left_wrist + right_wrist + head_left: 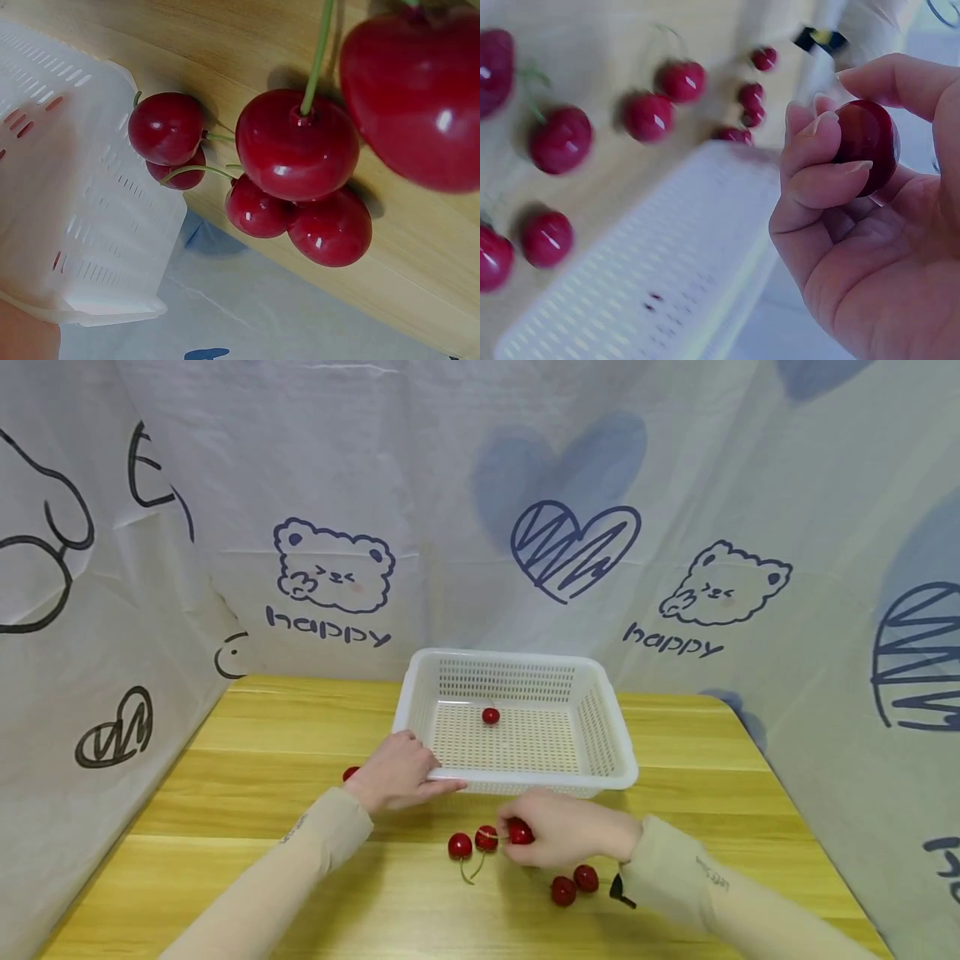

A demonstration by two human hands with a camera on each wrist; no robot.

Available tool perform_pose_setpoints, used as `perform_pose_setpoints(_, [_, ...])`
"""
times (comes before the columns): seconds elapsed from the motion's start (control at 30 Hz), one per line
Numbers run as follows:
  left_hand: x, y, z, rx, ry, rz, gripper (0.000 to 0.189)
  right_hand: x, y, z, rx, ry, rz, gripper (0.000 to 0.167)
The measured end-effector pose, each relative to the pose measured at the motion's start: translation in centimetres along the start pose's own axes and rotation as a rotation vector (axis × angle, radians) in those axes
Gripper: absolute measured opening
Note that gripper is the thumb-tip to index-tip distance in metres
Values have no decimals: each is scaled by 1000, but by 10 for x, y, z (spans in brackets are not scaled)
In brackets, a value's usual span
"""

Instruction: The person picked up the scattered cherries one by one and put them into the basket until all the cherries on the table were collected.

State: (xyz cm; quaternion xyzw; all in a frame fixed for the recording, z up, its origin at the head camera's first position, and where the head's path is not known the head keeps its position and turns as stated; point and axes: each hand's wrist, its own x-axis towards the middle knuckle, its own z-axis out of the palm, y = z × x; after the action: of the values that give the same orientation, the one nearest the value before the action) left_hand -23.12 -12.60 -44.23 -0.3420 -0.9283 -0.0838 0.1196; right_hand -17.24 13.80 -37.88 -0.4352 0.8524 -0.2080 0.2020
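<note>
My right hand (562,828) pinches a red cherry (519,832) just in front of the white plastic basket (626,768). In the right wrist view, thumb and fingers curl round that cherry (877,142). At the basket's near left corner my left hand (401,774) grips the rim, its thumb lying along the front edge. One cherry (491,716) lies inside on the slotted bottom. On the table between my arms are a pair of cherries with green stems (460,846) and, under my right wrist, two more cherries (563,891).
Another cherry (350,772) shows partly behind my left wrist. The yellow wood-grain table (262,827) ends at a hanging white cloth (457,577) with drawn hearts and bears, which also rises at both sides. A small black tag (621,891) hangs by my right cuff.
</note>
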Motion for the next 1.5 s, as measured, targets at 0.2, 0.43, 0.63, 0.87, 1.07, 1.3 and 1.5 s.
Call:
perform_pose_setpoints(0.2, [1, -1, -1, -3, -8, -1, 50, 0, 2, -32, 32, 119, -7, 9])
perform_pose_setpoints(0.43, [2, -2, -1, -4, -44, -20, 51, 6, 20, -56, 45, 247, 18, 8])
perform_pose_setpoints(0.63, [1, 1, -1, -3, -58, -23, 50, 13, 43, -75, 145, 276, 125, 8])
perform_pose_setpoints(0.87, [0, 2, -1, 38, -61, -26, 49, 24, 64, -92, 191, 312, 215, 12])
perform_pose_setpoints(1.07, [0, 0, -1, 55, -50, -20, 49, 34, 83, -102, 201, 350, 288, 14])
perform_pose_setpoints(1.3, [0, 1, -3, 15, -40, -22, 52, 47, 103, -106, 225, 346, 321, 14])
perform_pose_setpoints(1.5, [0, 2, -2, -6, -33, -27, 52, 55, 116, -106, 238, 342, 352, 15])
